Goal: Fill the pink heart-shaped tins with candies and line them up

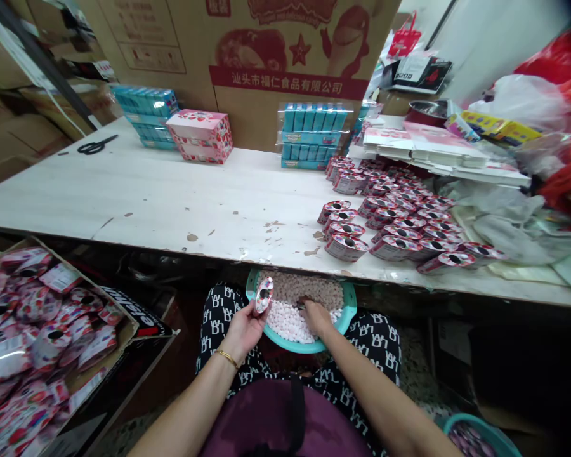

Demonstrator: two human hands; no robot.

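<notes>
1. The left hand point(244, 330) is closed around a small round pink container point(263, 296). It holds the container tilted on its side at the near-left rim of the basin, the dark hole facing the camera. A thin gold bangle point(227, 357) sits on that wrist.
2. The right hand point(316, 317) lies palm down inside the round teal plastic basin point(350, 303), fingers curled into the sweets — whether it grips any I cannot tell.
3. The basin rests on the person's lap, on black trousers with a white letter print point(375, 343), partly under the table edge. It holds small white sweets point(285, 322) on the near side and pinkish-brown sweets point(299, 287) farther in.
4. Above it runs the worn white table point(171, 197), its paint chipped near the front edge.
5. On the right of the table stands a crowd of like pink containers point(394, 219) — close-packed, their holes on top.
6. Farther back are blue packets in clear wrap point(314, 136), a pink strawberry-printed carton point(200, 135), black scissors point(96, 145) and a large brown cardboard box point(276, 57).
7. Left of the person, below the table, an open cardboard tray point(128, 327) is heaped with pink wrapped packs point(38, 324).
</notes>
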